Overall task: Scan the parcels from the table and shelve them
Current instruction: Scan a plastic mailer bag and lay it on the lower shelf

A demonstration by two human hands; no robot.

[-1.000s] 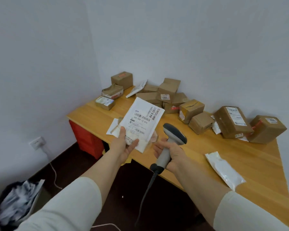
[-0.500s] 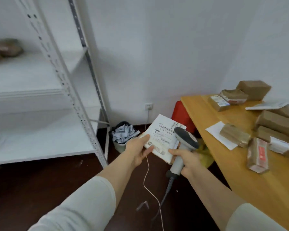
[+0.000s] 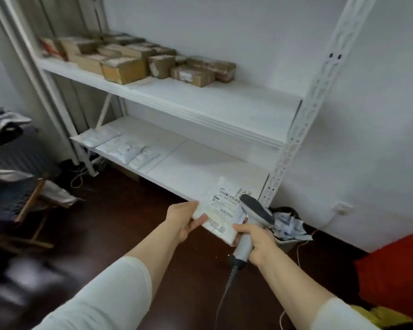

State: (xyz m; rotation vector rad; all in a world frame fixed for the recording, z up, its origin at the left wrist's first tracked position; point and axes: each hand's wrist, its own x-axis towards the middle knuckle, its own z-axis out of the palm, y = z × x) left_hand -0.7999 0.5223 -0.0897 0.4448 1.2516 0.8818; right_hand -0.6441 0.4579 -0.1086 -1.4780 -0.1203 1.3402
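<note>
My left hand (image 3: 186, 219) grips the left edge of a flat white parcel (image 3: 221, 211) with a barcode label facing up. My right hand (image 3: 258, 241) is wrapped round the handle of a grey barcode scanner (image 3: 256, 210), whose head lies over the parcel's right side; its fingertips also touch the parcel's edge. Both hands hover in front of the right end of the lower shelf (image 3: 200, 167) of a white metal rack. Flat white parcels (image 3: 126, 148) lie at that shelf's left end. Several brown cardboard boxes (image 3: 129, 58) fill the left of the upper shelf (image 3: 224, 103).
The rack's perforated right post (image 3: 305, 110) stands just beyond the scanner. A bin with crumpled paper (image 3: 287, 226) sits on the dark floor by the wall. A red object (image 3: 391, 270) is at the lower right, a chair with clothes (image 3: 12, 167) at the left. The scanner cable (image 3: 222, 303) hangs down.
The view has swung left from the table to the white rack. Both hands keep their hold on the parcel and the scanner, now in front of the lower shelf.
</note>
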